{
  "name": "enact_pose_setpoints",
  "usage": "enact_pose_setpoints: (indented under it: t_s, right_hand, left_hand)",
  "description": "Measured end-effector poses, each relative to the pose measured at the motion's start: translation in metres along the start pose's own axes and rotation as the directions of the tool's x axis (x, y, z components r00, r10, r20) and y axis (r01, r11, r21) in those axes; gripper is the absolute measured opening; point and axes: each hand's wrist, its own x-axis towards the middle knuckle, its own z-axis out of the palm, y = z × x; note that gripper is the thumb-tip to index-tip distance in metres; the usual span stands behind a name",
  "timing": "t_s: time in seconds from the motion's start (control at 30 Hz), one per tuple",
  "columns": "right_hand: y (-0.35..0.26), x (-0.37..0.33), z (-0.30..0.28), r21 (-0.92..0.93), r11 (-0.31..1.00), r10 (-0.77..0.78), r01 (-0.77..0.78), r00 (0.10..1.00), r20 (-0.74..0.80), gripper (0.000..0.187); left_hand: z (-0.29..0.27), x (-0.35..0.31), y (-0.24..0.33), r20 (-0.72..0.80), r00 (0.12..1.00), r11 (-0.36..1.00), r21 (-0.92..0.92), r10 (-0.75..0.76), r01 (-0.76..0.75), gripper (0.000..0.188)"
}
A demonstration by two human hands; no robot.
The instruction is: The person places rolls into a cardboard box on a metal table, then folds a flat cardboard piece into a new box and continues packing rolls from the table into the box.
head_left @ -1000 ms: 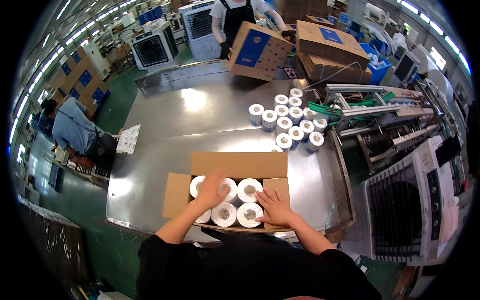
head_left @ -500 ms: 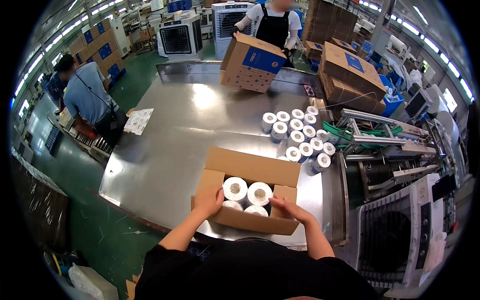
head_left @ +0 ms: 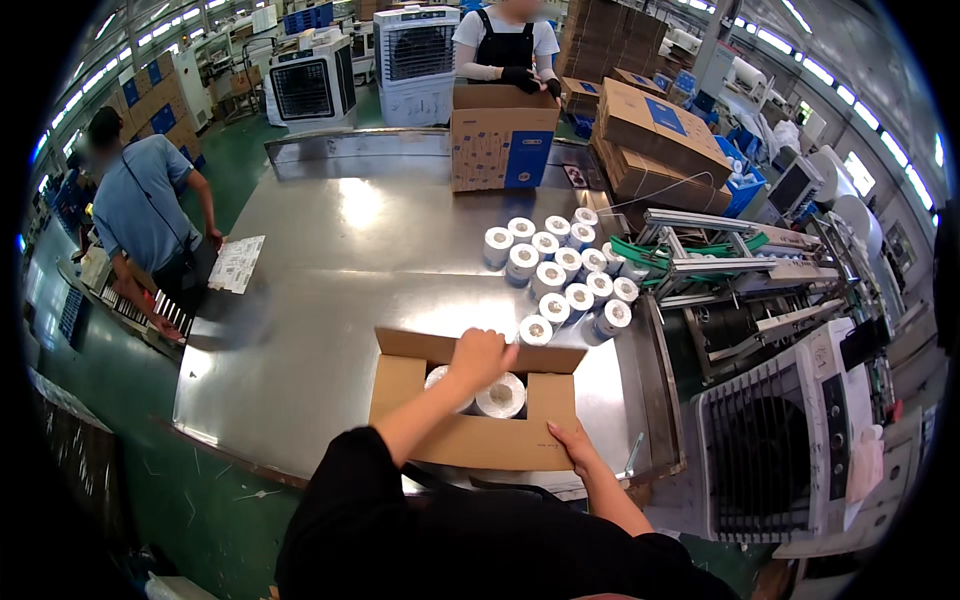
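An open cardboard box (head_left: 400,385) stands in front of me at the near edge of the metal table. White rolls (head_left: 500,396) stand inside; the near flap (head_left: 490,443) lies across part of them. My left hand (head_left: 482,358) reaches over the box, its fingers curled at the upright far flap (head_left: 405,343). At the right front corner, my right hand (head_left: 574,446) grips the box, thumb on top and the other fingers mostly hidden. Several more white rolls with blue sides (head_left: 550,278) stand in a group beyond the box, to the right.
The metal table (head_left: 300,290) carries a printed sheet (head_left: 237,264) at its left edge. Across it, a co-worker (head_left: 505,50) holds an upright carton (head_left: 500,140). Another person (head_left: 150,200) works at the left. A metal-framed machine (head_left: 720,260) and an air cooler (head_left: 765,440) stand right.
The near flap has come down over the rolls. My left hand has moved from the box's left side to the far flap. The co-worker's carton has been set upright on the table.
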Motion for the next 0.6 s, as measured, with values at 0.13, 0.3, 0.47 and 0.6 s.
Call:
enact_pose_setpoints:
  t_s: [0.13, 0.3, 0.47, 0.6]
  right_hand:
    - [-0.021, -0.006, 0.047, 0.141, 0.978, 0.123, -0.151, 0.975, 0.185, 0.066]
    - [-0.013, 0.005, 0.104, -0.135, 0.978, 0.205, -0.158, 0.839, 0.505, 0.079]
    - [-0.045, -0.013, 0.15, -0.236, 0.955, 0.291, -0.179, 0.726, 0.624, 0.052]
    - [-0.007, -0.032, 0.15, -0.57, 0.814, 0.512, -0.111, 0.599, 0.616, 0.049]
  left_hand:
    - [0.011, -0.119, 0.058, 0.243, 0.969, 0.998, 0.064, -0.035, 0.02, 0.086]
    - [0.011, -0.156, 0.04, 0.263, 0.95, 0.985, 0.065, -0.169, 0.158, 0.085]
    - [-0.046, -0.167, -0.097, 0.084, 0.946, 0.921, 0.27, -0.314, 0.281, 0.079]
    - [-0.096, -0.178, -0.179, -0.45, 0.742, 0.615, 0.421, -0.497, 0.667, 0.08]
